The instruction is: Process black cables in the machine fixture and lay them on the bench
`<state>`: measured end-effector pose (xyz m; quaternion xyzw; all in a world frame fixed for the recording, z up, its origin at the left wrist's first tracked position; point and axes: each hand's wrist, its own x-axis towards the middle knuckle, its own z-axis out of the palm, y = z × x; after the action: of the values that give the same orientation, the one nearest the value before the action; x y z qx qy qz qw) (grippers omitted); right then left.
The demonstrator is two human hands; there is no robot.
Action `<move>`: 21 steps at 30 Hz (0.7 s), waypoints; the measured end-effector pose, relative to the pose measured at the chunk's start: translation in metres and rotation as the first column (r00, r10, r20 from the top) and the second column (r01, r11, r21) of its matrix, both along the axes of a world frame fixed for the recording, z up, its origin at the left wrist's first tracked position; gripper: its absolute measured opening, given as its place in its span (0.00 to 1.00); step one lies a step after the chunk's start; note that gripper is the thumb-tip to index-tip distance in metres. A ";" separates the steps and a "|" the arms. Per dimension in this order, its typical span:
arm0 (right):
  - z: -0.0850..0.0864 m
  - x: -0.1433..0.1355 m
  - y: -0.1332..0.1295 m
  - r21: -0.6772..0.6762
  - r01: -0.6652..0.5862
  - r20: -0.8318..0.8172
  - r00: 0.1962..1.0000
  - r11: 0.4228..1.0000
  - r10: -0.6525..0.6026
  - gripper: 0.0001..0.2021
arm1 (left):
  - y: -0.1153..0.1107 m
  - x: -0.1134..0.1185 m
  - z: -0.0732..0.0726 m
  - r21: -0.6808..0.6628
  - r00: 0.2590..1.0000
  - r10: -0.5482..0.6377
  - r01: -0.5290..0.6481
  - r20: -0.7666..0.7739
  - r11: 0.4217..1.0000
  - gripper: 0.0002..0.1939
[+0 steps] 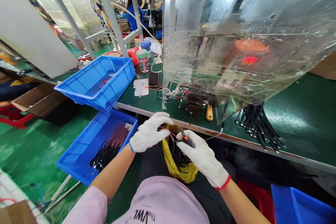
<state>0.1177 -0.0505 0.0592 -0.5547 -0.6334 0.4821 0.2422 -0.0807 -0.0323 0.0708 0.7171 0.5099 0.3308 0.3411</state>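
Note:
My left hand, in a white knit glove, is closed with its fingertips on thin red wires. My right hand, gloved too, grips a small hand tool with orange-and-dark handles, which looks like pliers; its jaws cannot be made out. The wires run from my left fingertips across to my right thumb, where a short dark end shows. Both hands are above an open yellow bag on my lap, with black pieces inside. At left, a blue bin holds black cables with reddish wires.
Another blue bin rests at the bench's left end. A clear plastic sheet hangs over a machine fixture with a wooden handle. Black cables overhang the bench edge. A phone, paper and jar lie behind.

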 end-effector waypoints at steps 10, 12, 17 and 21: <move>-0.029 -0.008 0.000 -0.380 0.076 -0.526 0.802 0.922 -0.283 0.16 | -0.041 -0.017 -0.044 0.148 0.572 0.806 -0.819 0.150 0.554 0.17; -0.033 -0.010 -0.001 -0.415 0.074 -0.543 0.780 0.907 -0.312 0.17 | -0.045 -0.020 -0.054 -0.125 0.725 0.685 -0.675 0.070 0.727 0.13; -0.048 -0.018 -0.004 -0.388 0.073 -0.536 0.794 0.919 -0.289 0.17 | -0.055 0.002 -0.071 -0.454 0.941 0.253 -0.130 0.223 0.881 0.15; -0.059 -0.026 -0.007 -0.250 0.022 -0.316 0.943 0.968 -0.103 0.13 | -0.053 0.024 -0.079 -0.479 0.903 0.337 -0.180 0.266 0.859 0.14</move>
<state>0.0918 -0.0571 0.0006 -0.5126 -0.5029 0.6330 0.2891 -0.0572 -0.0852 -0.0084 0.4759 0.5977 0.3682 0.5298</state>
